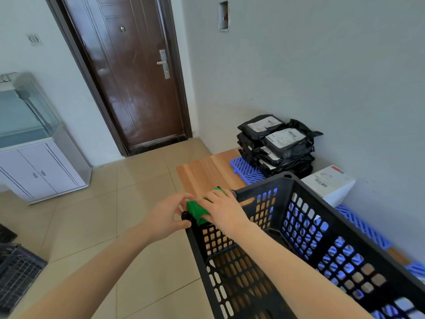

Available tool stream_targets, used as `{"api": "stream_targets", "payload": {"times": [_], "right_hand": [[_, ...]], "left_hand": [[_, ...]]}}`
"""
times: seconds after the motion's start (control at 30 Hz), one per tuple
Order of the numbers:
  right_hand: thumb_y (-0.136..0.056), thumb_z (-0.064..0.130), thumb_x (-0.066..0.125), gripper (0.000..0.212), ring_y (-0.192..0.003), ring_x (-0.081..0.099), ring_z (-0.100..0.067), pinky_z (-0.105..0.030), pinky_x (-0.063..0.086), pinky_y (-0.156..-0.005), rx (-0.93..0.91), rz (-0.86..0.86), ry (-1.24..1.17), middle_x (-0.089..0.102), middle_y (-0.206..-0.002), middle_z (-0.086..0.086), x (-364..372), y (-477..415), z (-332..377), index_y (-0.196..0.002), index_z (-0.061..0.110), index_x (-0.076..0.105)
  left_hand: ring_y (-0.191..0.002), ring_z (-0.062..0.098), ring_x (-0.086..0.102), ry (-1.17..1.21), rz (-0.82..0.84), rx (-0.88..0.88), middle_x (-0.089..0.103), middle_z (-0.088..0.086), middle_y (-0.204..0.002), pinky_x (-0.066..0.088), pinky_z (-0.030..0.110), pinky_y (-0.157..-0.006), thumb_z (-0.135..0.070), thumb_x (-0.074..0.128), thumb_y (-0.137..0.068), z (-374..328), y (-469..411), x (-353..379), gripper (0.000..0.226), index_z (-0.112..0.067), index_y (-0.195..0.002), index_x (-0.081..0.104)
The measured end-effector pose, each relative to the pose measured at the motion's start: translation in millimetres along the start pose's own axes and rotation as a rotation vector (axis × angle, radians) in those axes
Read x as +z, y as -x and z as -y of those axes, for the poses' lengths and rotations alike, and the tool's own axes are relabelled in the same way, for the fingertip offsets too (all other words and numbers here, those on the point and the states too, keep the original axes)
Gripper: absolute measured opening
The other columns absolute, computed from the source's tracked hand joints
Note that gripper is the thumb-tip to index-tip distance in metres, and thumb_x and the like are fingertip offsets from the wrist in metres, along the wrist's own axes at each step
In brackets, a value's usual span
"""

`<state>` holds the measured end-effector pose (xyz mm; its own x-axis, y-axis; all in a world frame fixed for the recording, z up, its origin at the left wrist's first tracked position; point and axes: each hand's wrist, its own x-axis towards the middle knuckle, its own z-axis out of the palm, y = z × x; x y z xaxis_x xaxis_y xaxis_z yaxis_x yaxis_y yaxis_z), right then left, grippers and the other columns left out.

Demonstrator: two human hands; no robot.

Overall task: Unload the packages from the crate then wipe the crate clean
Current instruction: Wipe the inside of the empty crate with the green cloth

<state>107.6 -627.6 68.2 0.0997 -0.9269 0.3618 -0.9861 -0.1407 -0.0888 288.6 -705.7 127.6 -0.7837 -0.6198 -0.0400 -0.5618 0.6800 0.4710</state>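
Ahead of me stands a brown door (128, 72); to my left, a glass tank (25, 111) sits on a white cabinet (43, 171).

**One Head-Worn View, Forward and Down**

A single wide-angle camera looks out from the person's head, tilted down. The left hand (169, 217) and right hand (224, 211) meet mid-frame over a green cloth (195, 210) at the crate (264, 185) corner, close below the lens. A door (135, 72) stands farther ahead.

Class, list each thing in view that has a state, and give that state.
crate, empty
green cloth, pressed on crate rim
right hand, holds the cloth
left hand, grips crate corner
black packages, stacked by the wall
door, shut
cabinet doors, shut
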Motion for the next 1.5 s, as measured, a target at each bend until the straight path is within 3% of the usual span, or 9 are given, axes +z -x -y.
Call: {"api": "stream_targets", "payload": {"times": [0.23, 0.47, 0.63, 0.73, 0.93, 1.1, 1.23, 1.37, 1.5], "right_hand": [[-0.08, 0.034, 0.071, 0.05, -0.106, 0.06, -0.024, -0.042, 0.05, -0.09, -0.075, 0.05, 0.026, 0.064, -0.112, -0.002, -11.9, 5.0, -36.5, -0.126, 0.02, 0.057], [-0.078, 0.034, 0.074, 0.056, -0.111, 0.059, -0.025, -0.043, 0.045, -0.095, 0.086, 0.055, 0.096, 0.062, -0.117, -0.002, -29.5, 34.3, -97.0, -0.129, 0.022, 0.056], [-0.092, 0.037, 0.057, 0.056, -0.131, 0.039, -0.025, -0.042, 0.026, -0.112, 0.206, 0.156, 0.159, 0.047, -0.138, -0.004, -44.5, 43.1, -131.7, -0.144, 0.023, 0.039], [-0.093, 0.039, 0.055, 0.057, -0.134, 0.035, -0.023, -0.04, 0.025, -0.112, 0.26, 0.174, 0.194, 0.044, -0.141, -0.003, -49.8, 47.6, -145.7, -0.145, 0.024, 0.035], [-0.093, 0.034, 0.058, 0.061, -0.139, 0.03, -0.024, -0.039, 0.035, -0.109, 0.503, 0.17, 0.245, 0.037, -0.148, -0.003, -55.4, 59.6, -163.4, -0.147, 0.024, 0.032], [-0.098, 0.031, 0.048, 0.061, -0.124, 0.042, -0.026, -0.041, 0.047, -0.092, 0.853, 0.132, 0.286, 0.04, -0.139, -0.004, -54.3, 62.4, -147.7, -0.151, 0.026, 0.019], [-0.083, 0.028, 0.071, 0.064, -0.093, 0.06, -0.029, -0.04, 0.051, -0.068, 1.05, 0.057, 0.439, 0.061, -0.107, -0.01, -53.1, 68.3, -129.8, -0.141, 0.019, 0.045], [-0.068, 0.035, 0.083, 0.062, -0.077, 0.062, -0.026, -0.038, 0.052, -0.06, 1.173, 0.076, 0.558, 0.064, -0.09, -0.006, -56.9, 97.8, -111.7, -0.123, 0.017, 0.061], [-0.062, 0.037, 0.086, 0.062, -0.071, 0.062, -0.025, -0.037, 0.052, -0.057, 1.228, 0.066, 0.633, 0.064, -0.086, -0.004, -66.9, 132.3, -91.5, -0.117, 0.018, 0.065]], "left_hand": [[-0.093, -0.001, 0.056, -0.111, 0.069, 0.023, 0.053, -0.018, -0.102, 0.038, 0.014, -0.078, -0.029, 0.074, -0.083, -0.2, -6.9, -4.3, 0.063, -0.038, -0.137, 0.043], [-0.106, -0.001, 0.05, -0.291, 0.23, 0.045, 0.052, -0.016, -0.112, 0.041, 0.018, -0.089, -0.031, 0.071, -0.085, -6.5, -21.7, -12.8, 0.044, -0.034, -0.127, 0.056], [-0.106, 0.003, 0.047, -0.457, 0.332, 0.115, 0.046, -0.019, -0.113, 0.041, 0.02, -0.091, -0.041, 0.074, -0.08, -29.7, -50.1, -20.2, 0.042, -0.035, -0.117, 0.056], [-0.108, 0.002, 0.048, -0.386, 0.295, 0.225, 0.045, -0.021, -0.117, 0.047, 0.027, -0.096, -0.051, 0.063, -0.084, -43.1, -73.5, -11.7, 0.044, -0.036, -0.124, 0.055], [-0.117, 0.002, 0.046, -0.248, 0.14, 0.519, 0.045, -0.018, -0.131, 0.041, 0.02, -0.096, -0.037, 0.053, -0.094, -75.1, -125.2, 27.7, 0.038, -0.032, -0.132, 0.051], [-0.129, 0.005, 0.039, -0.157, 0.129, 0.725, 0.042, -0.017, -0.141, 0.037, 0.023, -0.103, -0.034, 0.053, -0.095, -87.5, -176.6, 52.7, 0.044, -0.029, -0.139, 0.048], [-0.136, 0.008, 0.033, -0.108, 0.121, 0.842, 0.038, -0.014, -0.149, 0.034, 0.028, -0.109, -0.033, 0.054, -0.095, -99.6, -205.8, 73.1, 0.05, -0.026, -0.144, 0.044], [-0.139, 0.014, 0.032, -0.083, 0.142, 0.921, 0.038, -0.009, -0.151, 0.039, 0.035, -0.107, -0.034, 0.058, -0.093, -111.8, -220.1, 94.5, 0.056, -0.024, -0.146, 0.042], [-0.125, 0.022, 0.05, -0.074, 0.072, 0.996, 0.056, -0.002, -0.133, 0.05, 0.041, -0.091, -0.03, 0.067, -0.086, -116.8, -223.5, 107.9, 0.052, -0.017, -0.134, 0.056]]}}
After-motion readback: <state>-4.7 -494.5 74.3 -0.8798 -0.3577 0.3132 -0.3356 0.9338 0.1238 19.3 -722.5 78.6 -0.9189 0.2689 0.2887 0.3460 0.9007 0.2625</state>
